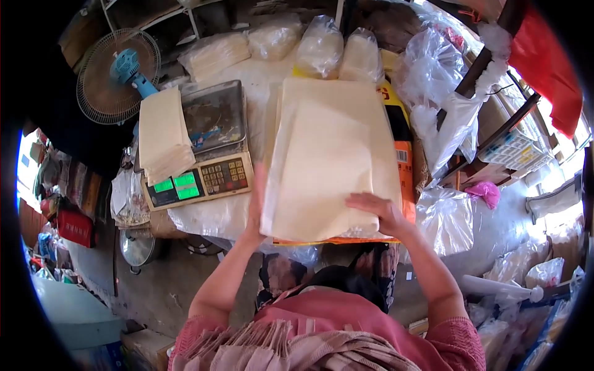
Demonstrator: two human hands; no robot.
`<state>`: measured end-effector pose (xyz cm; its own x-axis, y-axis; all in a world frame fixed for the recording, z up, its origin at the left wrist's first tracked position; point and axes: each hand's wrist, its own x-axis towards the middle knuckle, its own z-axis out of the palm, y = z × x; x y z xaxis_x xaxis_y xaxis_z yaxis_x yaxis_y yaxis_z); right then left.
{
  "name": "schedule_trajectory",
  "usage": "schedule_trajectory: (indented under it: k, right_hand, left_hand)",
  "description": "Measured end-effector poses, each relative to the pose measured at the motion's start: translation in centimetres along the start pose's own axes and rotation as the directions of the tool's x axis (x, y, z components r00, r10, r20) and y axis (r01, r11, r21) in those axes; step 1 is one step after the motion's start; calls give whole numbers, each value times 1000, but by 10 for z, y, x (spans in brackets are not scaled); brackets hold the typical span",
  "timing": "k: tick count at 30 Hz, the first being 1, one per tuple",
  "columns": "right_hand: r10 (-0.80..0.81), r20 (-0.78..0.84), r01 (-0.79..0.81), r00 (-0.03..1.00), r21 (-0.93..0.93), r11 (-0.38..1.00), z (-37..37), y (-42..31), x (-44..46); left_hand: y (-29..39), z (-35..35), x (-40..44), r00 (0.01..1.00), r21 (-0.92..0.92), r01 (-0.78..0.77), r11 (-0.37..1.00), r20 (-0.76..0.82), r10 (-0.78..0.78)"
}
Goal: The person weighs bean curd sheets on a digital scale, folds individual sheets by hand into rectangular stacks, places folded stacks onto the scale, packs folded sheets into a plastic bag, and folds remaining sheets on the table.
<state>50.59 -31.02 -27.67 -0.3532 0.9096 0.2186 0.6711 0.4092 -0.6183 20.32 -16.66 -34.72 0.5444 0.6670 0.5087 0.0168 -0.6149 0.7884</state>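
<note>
A wide stack of cream-coloured sheets (328,154) lies on the table in front of me, over a yellow and orange printed bag (405,170). My left hand (256,207) stands on edge against the stack's left side, its fingers pointing away from me and partly hidden. My right hand (378,211) rests on top near the front right corner, fingers spread to the left. Left of the stack is a digital scale (226,176) with lit green displays, and a folded bundle of cream sheets (162,130) lies across its left part.
A fan (119,74) stands at the back left. Plastic-wrapped bundles (320,46) line the table's far side. Clear plastic bags (430,68) hang at the right beside a crate (516,145). A metal pot (137,247) is below the table at left.
</note>
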Motion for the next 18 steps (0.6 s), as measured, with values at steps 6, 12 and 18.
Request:
schedule_trajectory:
  k: [6,12,18]
  right_hand:
    - [701,-119,-510,703,602,614,29,52,-14]
    - [625,-377,-663,683,39,748,22,44,27]
    - [287,-82,-291,954,-470,833,1,7,30]
  left_hand:
    - [45,-6,24,746,-102,666,739,93,-659]
    - [35,25,36,983,802,-48,595,143,-113]
    - [2,12,41,879,745,-387,544,477,-28]
